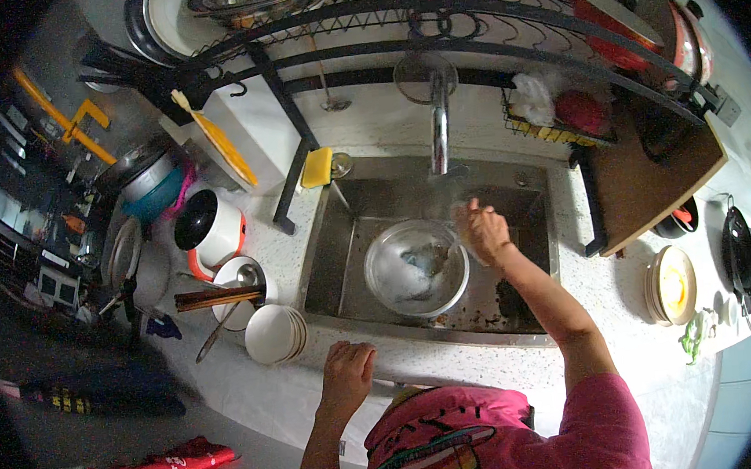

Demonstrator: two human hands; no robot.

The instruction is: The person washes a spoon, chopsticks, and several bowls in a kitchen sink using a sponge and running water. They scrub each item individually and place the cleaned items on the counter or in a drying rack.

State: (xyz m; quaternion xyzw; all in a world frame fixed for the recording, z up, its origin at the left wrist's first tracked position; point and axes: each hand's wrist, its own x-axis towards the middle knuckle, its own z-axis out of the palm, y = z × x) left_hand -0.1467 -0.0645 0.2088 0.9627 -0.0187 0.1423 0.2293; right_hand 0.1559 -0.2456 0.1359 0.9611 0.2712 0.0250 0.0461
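Note:
My right hand (485, 231) is over the stainless steel sink (349, 236), just right of a glass or metal bowl (416, 268) that holds cloudy, foamy water. Something pale and blurred shows by its fingers; what it is, and whether the hand grips it, is unclear. The faucet (438, 124) comes down above and left of this hand. My left hand (350, 369), its fingers curled, is at the counter's front edge, and nothing is seen in it. Nearby on the left stand stacked white bowls (271, 335) and a bundle of chopsticks (218, 298) lying across a white bowl.
A yellow sponge (316, 167) sits at the sink's back left corner. A black dish rack (361, 54) spans above the sink. Left is a white and red cooker (220, 230). At right are a wooden board (655, 179), stacked plates (674, 285) and a black pan (739, 252).

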